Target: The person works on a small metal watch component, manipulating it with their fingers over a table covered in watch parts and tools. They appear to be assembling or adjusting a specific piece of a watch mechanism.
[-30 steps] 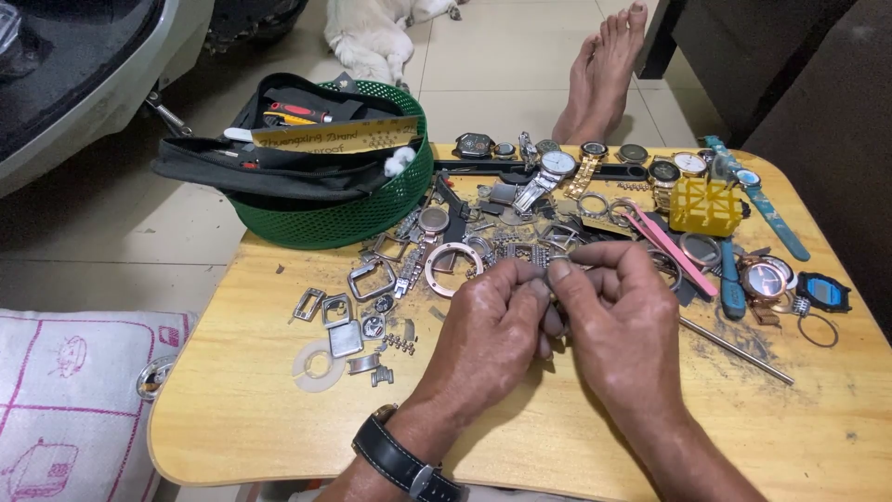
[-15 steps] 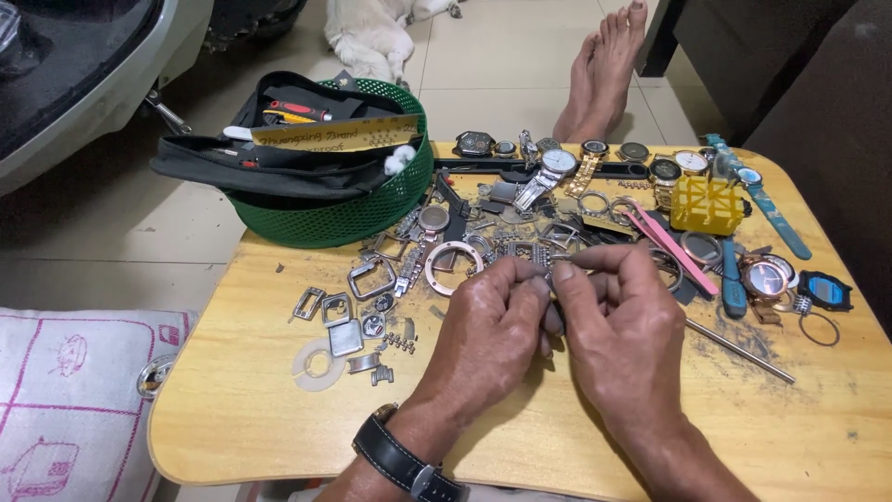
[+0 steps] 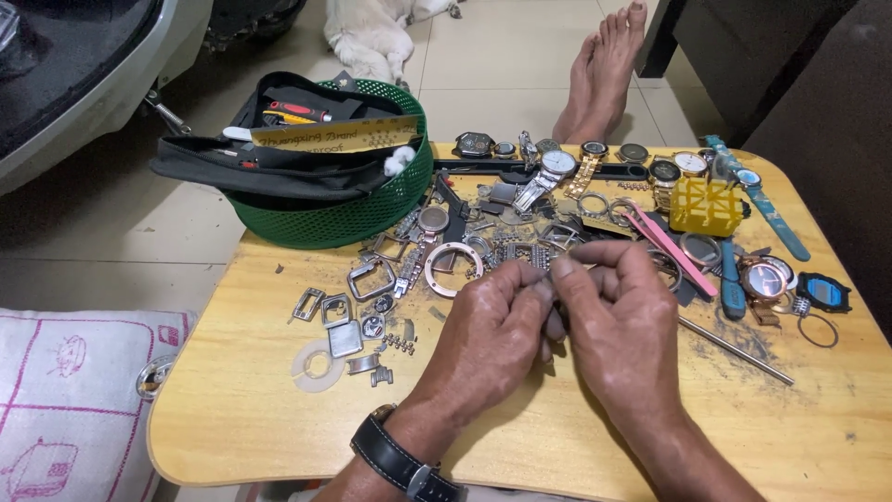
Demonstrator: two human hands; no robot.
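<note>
Pinched between the fingertips of both hands, just above the middle of the table: a small grey metal piece, mostly hidden, kind impossible to tell. Left hand, black-strapped wristwatch at the wrist, closed on it from one side. Right hand closed on it from the other, thumb and forefinger pressed together at the top.

Almost nothing moved over the last second. Same spot, same pinch, only a slight re-seating of the right fingertips (the kind of tiny adjustment that fine work demands). Judged from that: fiddly fitting under way, piece neither released nor set down.

Spread around on the rounded pale wooden table:
- a round silver bezel ring just beyond the left knuckles
- loose silver watch cases and links to the left
- a thin metal rod to the right
- a rose-gold watch with a dark dial and a yellow plastic block holder farther right

At the far left corner, a green mesh basket carrying a black tool pouch.
</note>
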